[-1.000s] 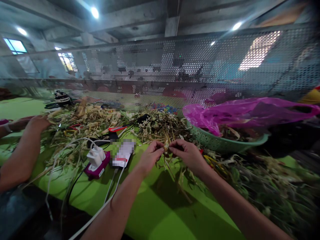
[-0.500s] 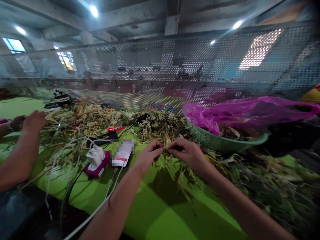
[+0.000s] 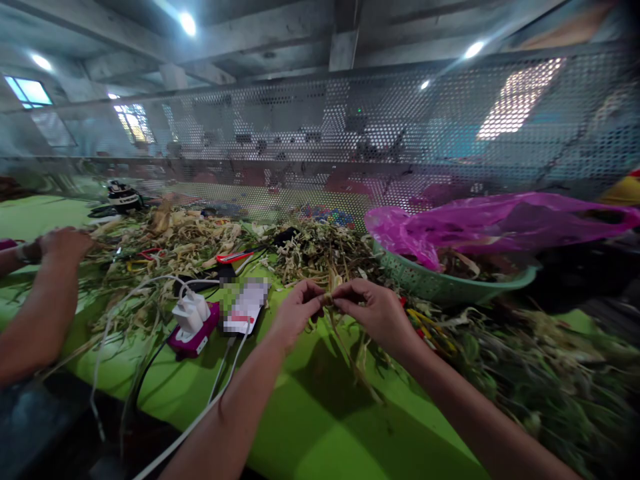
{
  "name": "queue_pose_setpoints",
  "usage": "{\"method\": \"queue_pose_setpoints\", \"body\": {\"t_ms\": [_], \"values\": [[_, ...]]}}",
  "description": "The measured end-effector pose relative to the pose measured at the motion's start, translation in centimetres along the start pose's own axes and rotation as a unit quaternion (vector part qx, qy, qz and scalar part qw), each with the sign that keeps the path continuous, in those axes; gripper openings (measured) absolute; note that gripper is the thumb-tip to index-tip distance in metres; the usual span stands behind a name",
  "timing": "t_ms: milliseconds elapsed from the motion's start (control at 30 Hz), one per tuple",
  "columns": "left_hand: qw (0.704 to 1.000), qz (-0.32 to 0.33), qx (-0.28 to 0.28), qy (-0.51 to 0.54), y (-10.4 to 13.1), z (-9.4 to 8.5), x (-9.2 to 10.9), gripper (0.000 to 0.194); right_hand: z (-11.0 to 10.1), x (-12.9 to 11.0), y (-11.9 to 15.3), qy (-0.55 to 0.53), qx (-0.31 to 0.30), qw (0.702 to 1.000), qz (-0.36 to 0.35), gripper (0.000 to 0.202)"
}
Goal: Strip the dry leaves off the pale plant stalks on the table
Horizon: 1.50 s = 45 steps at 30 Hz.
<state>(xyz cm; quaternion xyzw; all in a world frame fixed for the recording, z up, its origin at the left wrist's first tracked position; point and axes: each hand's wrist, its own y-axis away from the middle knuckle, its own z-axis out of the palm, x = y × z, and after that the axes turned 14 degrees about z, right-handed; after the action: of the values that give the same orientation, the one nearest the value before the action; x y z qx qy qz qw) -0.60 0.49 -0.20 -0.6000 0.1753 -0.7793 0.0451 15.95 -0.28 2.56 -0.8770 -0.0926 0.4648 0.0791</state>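
Over the green tabletop (image 3: 300,433), my left hand (image 3: 298,310) and my right hand (image 3: 374,308) meet fingertip to fingertip. Both pinch a pale, dried plant stalk (image 3: 344,341) at the same spot. Its thin strands hang down below my fingers, and some papery pieces stick up above them. What lies right between the fingertips is mostly covered. Just beyond my hands is a heap of withered stalks and leaves (image 3: 320,250). Beside my right wrist some yellow-handled tool (image 3: 425,325) lies partly under plants.
A phone (image 3: 246,307) and a purple power strip (image 3: 193,333) with white plugs and cables sit left. A red cutter (image 3: 235,257) lies behind them. Right stands a green basket (image 3: 450,287) under a pink plastic bag (image 3: 480,227). At far left is another person's hand (image 3: 65,243).
My hands shift very slightly to the left, still pinching the stalk. The other person's hands at far left have changed position a little.
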Motion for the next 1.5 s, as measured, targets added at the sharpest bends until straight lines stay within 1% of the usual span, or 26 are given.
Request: {"method": "queue_pose_setpoints", "body": {"t_ms": [200, 367, 467, 567, 667, 733, 800, 867, 967, 1133, 1267, 1400, 1500], "values": [[1.0, 0.002, -0.015, -0.014, 0.2, 0.0, 0.1, 0.018, 0.0, -0.1, 0.0, 0.027, 0.018, 0.999, 0.0, 0.007], [1.0, -0.002, -0.01, 0.006, 0.3, 0.2, 0.6, 0.025, 0.4, 0.0, 0.2, 0.006, 0.053, 0.999, 0.005, 0.004], [0.999, -0.018, 0.008, 0.027, 0.2, 0.4, 0.7, 0.03, 0.7, -0.2, 0.4, 0.014, 0.075, 0.997, 0.007, 0.005], [0.997, -0.032, 0.043, 0.053, 0.2, 0.3, 0.7, 0.031, 0.9, -0.6, 0.7, 0.023, 0.085, 0.996, -0.004, 0.009], [0.994, -0.052, 0.075, 0.062, 0.2, 0.2, 0.7, 0.029, 1.1, -0.9, 0.9, 0.019, 0.073, 0.997, -0.028, 0.012], [0.992, -0.063, 0.086, 0.063, 0.1, 0.1, 0.6, 0.028, 1.3, -0.9, 0.9, 0.004, 0.064, 0.997, -0.031, 0.013], [0.992, -0.057, 0.092, 0.073, 0.1, 0.1, 0.5, 0.028, 1.4, -0.8, 0.9, -0.016, 0.06, 0.998, -0.025, 0.012], [0.992, -0.043, 0.09, 0.083, 0.1, 0.1, 0.5, 0.027, 1.6, -0.7, 0.8, -0.033, 0.059, 0.998, -0.018, 0.012], [0.993, -0.033, 0.071, 0.084, 0.1, 0.2, 0.5, 0.023, 1.7, -0.6, 0.6, -0.044, 0.055, 0.997, -0.009, 0.01], [0.995, -0.027, 0.054, 0.074, 0.1, 0.4, 0.6, 0.018, 1.2, -0.7, 0.4, -0.007, 0.054, 0.998, -0.014, 0.009], [0.996, -0.032, 0.043, 0.07, 0.2, 0.5, 0.8, 0.018, 0.8, -0.6, 0.4, 0.011, 0.063, 0.998, -0.028, 0.008], [0.997, -0.024, 0.029, 0.064, 0.2, 0.5, 0.8, 0.022, 0.7, -0.1, 0.2, -0.011, 0.043, 0.999, -0.003, 0.009], [0.998, -0.02, 0.025, 0.051, 0.2, 0.3, 0.7, 0.025, 0.8, -0.1, 0.1, -0.022, 0.04, 0.999, 0.0, 0.01]]}}
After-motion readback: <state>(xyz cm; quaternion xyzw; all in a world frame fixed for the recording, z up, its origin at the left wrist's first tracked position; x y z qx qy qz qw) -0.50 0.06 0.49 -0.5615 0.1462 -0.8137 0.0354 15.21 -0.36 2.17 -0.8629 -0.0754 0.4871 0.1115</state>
